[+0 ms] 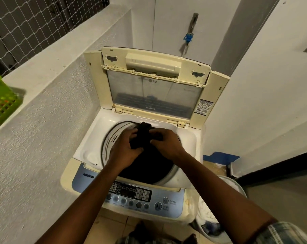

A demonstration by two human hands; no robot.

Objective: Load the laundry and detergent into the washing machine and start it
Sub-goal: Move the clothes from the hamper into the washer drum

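Right of the green basket (1, 103) on the ledge (61, 55), your left hand (126, 148) clutches a bunched black garment (142, 136) that your right hand (166, 143) also grips, held above the open drum (149, 166) of the washing machine (85, 152), its lid (154, 92) up.

The premises were a domestic laundry corner, of the balcony kind. A yellowed top-loading washing machine (85, 143) stood against plain white walls, its lid (154, 92) raised. A tap (189, 38) with a blue fitting was fixed to the wall behind it. Netting (26, 23) closed the opening above a rough-plastered parapet (61, 48). A green plastic basket (1, 103) sat on the parapet's left end, and a white laundry basket (235, 189) stood on the tiled floor (114, 224) beside the machine.
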